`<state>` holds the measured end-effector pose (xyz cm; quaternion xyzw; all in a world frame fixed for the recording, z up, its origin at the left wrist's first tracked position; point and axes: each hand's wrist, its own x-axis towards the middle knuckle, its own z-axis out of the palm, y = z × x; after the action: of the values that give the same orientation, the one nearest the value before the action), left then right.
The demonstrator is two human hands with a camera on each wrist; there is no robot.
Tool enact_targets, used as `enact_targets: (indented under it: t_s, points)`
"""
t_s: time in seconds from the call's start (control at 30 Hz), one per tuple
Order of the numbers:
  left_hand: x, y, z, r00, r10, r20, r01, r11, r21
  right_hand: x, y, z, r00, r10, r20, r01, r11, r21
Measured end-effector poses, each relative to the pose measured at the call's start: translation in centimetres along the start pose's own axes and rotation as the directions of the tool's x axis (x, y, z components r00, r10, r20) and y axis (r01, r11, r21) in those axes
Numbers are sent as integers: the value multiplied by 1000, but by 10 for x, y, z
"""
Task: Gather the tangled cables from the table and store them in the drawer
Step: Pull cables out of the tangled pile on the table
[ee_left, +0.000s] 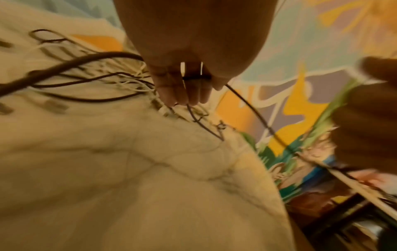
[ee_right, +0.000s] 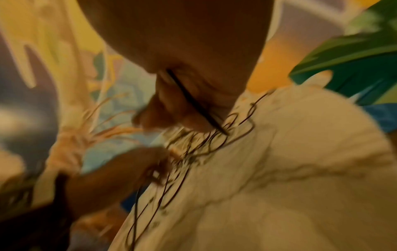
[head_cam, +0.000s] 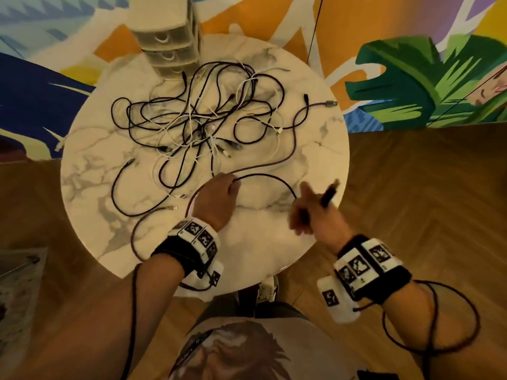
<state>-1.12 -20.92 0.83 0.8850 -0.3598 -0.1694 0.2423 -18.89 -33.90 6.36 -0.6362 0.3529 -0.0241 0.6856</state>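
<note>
Round marble-veined bench (head_cam: pixel 315 149), thin black and white tangled cables (head_cam: pixel 203 119) heaped mid-top. Left hand (head_cam: pixel 216 198) pinching a black cable (head_cam: pixel 271 178); right hand (head_cam: pixel 315 212) gripping its other end, blurred.

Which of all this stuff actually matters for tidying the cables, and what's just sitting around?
Part of the job:
- tangled cables on the marble table
- black cable held between the left hand and right hand
- drawer unit at the table's far edge

Just lying about:
- painted mural wall
- wooden floor
</note>
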Motion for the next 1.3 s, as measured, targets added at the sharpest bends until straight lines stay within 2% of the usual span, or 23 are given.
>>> enact_targets:
  t_s: [0.03,0.1,0.2,0.3,0.33,0.47,0.53,0.6,0.67,0.7,0.77,0.83,0.87,0.93,1.07,1.13,1.2,1.3]
  points:
    - [-6,11,-5,998,49,-33,-49,998,26,1,3,15,993,44,108,-31,993,-117]
    - [-23,30,-10,987,149,-52,-144,986,87,14,13,36,983,122,140,-92,974,-206]
    - [-40,45,-7,972,235,-5,-234,970,62,32,9,50,981,180,65,-179,984,-22]
    - [-41,29,2,979,146,139,-131,985,-116,40,0,52,994,105,36,-106,994,37]
    - [-37,17,3,978,123,167,-104,987,-119,40,-2,52,996,82,33,-83,996,31]
    - [-7,-34,2,976,125,180,-165,960,226,39,-1,50,996,92,4,-92,989,114]
    - [14,-44,-4,976,158,151,-189,957,220,36,1,46,993,112,-20,-108,982,157]
    - [34,-45,-8,984,178,21,-179,979,95,32,3,42,991,129,-46,-118,976,182]
    - [50,-43,-9,976,183,-116,-175,982,71,28,6,37,988,138,-65,-123,973,193]
    - [57,-42,-8,981,165,-104,-155,983,104,27,6,34,986,144,-77,-126,971,203]
    - [66,-43,-4,995,37,96,-61,963,261,25,7,30,984,145,-99,-123,971,204]
    - [69,-49,-1,954,-89,285,-41,906,422,24,7,26,981,133,-139,-102,973,207]
    - [69,-52,1,940,-102,325,-62,886,459,24,7,22,975,124,-186,-81,972,223]
    - [70,-59,2,938,-74,337,-106,868,486,24,3,14,937,102,-334,-1,958,288]
    - [72,-61,1,929,-79,362,-110,875,472,22,-10,-6,757,74,-649,258,879,402]
    - [72,-60,1,929,-89,359,-92,884,459,20,-15,-7,691,66,-720,341,849,404]
    - [72,-62,0,928,-111,357,-72,884,462,17,-18,-9,650,53,-758,411,814,410]
    - [74,-70,-9,901,-194,389,-9,886,463,11,-23,-28,585,129,-801,482,739,471]
